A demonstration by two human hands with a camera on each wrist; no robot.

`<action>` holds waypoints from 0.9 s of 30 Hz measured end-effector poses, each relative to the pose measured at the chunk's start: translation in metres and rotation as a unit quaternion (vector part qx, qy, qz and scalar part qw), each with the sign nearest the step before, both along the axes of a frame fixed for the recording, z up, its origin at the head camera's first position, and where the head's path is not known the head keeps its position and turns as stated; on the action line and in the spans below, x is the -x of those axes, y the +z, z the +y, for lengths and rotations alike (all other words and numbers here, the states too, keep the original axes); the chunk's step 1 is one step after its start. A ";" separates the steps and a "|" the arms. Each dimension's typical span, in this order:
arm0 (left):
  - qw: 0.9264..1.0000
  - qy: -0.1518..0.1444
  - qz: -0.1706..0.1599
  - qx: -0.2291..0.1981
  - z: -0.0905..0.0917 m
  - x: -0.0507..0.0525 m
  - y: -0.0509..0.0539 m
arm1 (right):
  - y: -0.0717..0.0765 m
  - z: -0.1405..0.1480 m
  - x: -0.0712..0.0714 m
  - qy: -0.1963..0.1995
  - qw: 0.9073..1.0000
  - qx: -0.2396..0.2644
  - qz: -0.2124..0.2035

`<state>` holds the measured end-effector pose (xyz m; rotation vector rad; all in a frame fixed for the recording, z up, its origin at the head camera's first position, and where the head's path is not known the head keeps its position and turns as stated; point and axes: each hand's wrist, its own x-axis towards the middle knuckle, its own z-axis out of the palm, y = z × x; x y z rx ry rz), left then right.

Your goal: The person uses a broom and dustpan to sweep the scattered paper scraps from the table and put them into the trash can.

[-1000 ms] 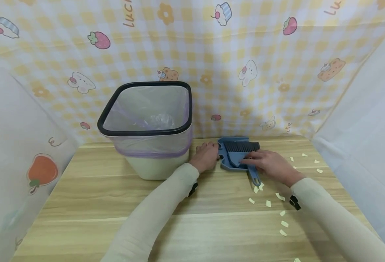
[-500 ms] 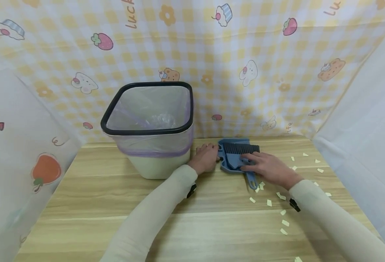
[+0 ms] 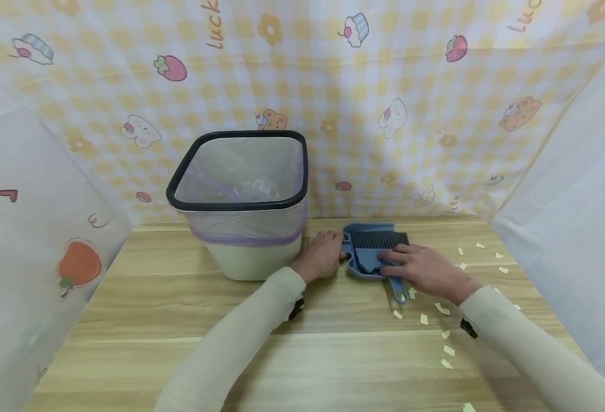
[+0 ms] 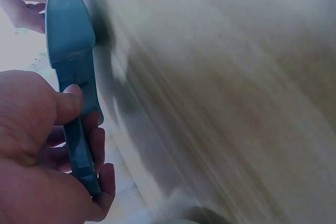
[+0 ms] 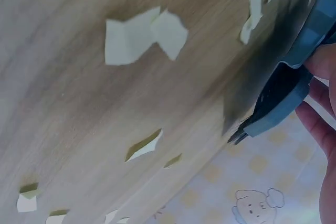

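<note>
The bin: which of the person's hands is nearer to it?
The left. The left hand is close beside the bin, gripping the dustpan; the right hand is farther away, across the dustpan, holding the brush.

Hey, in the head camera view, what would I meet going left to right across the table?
Lined bin, left hand, blue dustpan, right hand, the rightmost paper scraps. I left out the brush, which overlaps the dustpan and right hand.

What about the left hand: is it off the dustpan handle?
No, the left wrist view shows the left hand with its fingers curled round the dustpan handle.
</note>
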<state>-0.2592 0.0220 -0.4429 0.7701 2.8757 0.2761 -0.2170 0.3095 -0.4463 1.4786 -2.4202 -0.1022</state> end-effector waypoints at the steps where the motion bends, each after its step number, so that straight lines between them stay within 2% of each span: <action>1: 1.000 -0.003 0.005 0.000 -0.001 -0.002 0.000 | 0.001 -0.001 -0.002 0.002 1.000 -0.001 0.001; 8: 1.000 -0.009 0.029 -0.008 -0.010 -0.018 0.003 | 0.008 -0.006 -0.015 0.021 1.000 0.001 0.018; 14: 0.997 -0.038 0.065 -0.014 -0.019 -0.034 0.005 | 0.007 -0.010 -0.027 0.037 0.999 0.022 0.020; 18: 0.995 -0.055 0.080 -0.025 -0.024 -0.048 0.004 | 0.007 -0.014 -0.037 0.044 0.999 0.016 0.027; 23: 0.993 -0.051 0.094 -0.051 -0.030 -0.062 0.004 | 0.011 -0.021 -0.049 0.057 0.997 0.013 0.041; 25: 0.990 -0.053 0.109 -0.074 -0.034 -0.062 -0.006 | 0.013 -0.024 -0.053 0.062 0.997 0.018 0.044; 26: 0.990 -0.052 0.103 -0.080 -0.036 -0.064 -0.006 | 0.013 -0.026 -0.055 0.064 0.997 0.021 0.044; 27: 0.989 -0.055 0.107 -0.089 -0.038 -0.061 -0.015 | 0.013 -0.028 -0.056 0.067 0.996 0.025 0.044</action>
